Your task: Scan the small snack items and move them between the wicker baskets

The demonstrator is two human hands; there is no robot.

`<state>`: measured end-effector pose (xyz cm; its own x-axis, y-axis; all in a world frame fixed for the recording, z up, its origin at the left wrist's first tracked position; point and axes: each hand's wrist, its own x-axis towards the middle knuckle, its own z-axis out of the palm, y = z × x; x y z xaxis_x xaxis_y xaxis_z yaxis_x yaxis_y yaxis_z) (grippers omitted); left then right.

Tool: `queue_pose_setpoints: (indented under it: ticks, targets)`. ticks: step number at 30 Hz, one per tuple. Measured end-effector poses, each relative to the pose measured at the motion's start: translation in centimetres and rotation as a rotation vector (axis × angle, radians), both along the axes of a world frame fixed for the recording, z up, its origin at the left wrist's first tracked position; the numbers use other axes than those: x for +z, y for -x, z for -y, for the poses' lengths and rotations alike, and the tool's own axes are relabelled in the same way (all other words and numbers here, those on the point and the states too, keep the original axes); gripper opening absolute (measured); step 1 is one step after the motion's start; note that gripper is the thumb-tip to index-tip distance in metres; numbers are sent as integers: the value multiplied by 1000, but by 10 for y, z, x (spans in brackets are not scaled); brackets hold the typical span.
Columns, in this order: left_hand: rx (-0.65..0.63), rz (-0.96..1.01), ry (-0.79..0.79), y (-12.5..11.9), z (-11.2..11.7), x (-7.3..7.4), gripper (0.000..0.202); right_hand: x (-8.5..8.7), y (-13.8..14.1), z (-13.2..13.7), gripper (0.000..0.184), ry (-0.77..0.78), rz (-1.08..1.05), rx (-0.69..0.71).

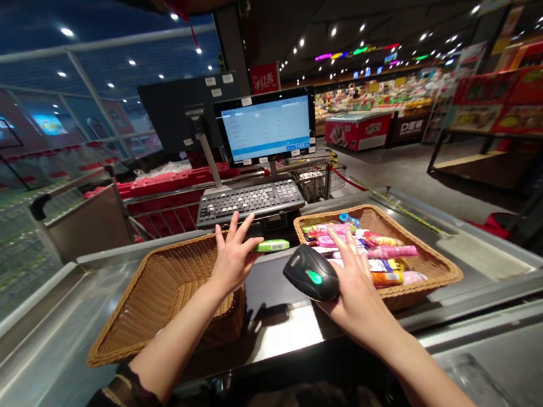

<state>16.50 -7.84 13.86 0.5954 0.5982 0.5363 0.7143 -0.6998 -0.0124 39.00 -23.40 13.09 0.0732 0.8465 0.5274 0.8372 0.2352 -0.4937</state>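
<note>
Left hand [232, 263], fingers [246, 227] splayed empty, hovers beside the green tube [271, 245] at three o'clock (probably light, slippery: pinch mid-body); right hand [357, 292] cups the scanner [310, 272].

At centre frame the scanner [310, 272] is black with a green button. The tube [271, 246] just above is bright green. The left basket [163, 293] and right basket [437, 261] are tan weave. The packets [390, 253] are pink, orange and blue.

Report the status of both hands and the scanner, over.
Left hand open, fingers spread, beside green packet. Right hand holds scanner above full basket. No obstruction seen between them.
</note>
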Motion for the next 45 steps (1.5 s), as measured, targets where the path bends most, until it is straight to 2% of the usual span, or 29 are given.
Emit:
queue_pose_setpoints:
  ticks: [6,10,13,19,24,28,32,36,41,45]
  targets:
    - [-25,6,-18,-8,-2,2,23,6,-13,5,43,71,-20,11]
    - [-92,2,-24,-39,-6,2,24,8,-43,16,47,38,-97,-117]
    - [-175,-45,17,-80,-6,0,25,3,-78,29,45,-17,-186,-264]
    - [-309,-115,74,-181,1,-8,28,-7,-146,66,38,-148,-360,-510]
    - [-230,-146,66,-256,-7,-11,25,-13,-171,82,40,-187,-436,-606]
    - [-165,-253,84,-296,-19,-16,25,-17,-176,85,36,-193,-442,-595]
    - [-123,-362,130,-316,-24,-25,29,-19,-179,86,39,-192,-449,-595]
    - [-125,-458,190,-324,-22,-32,34,-22,-182,87,40,-191,-450,-609]
    - [-126,-500,290,-327,-22,-33,37,-25,-181,85,29,-178,-434,-593]
    - [-167,-457,351,-325,-27,-30,43,-20,-175,83,32,-169,-436,-583]
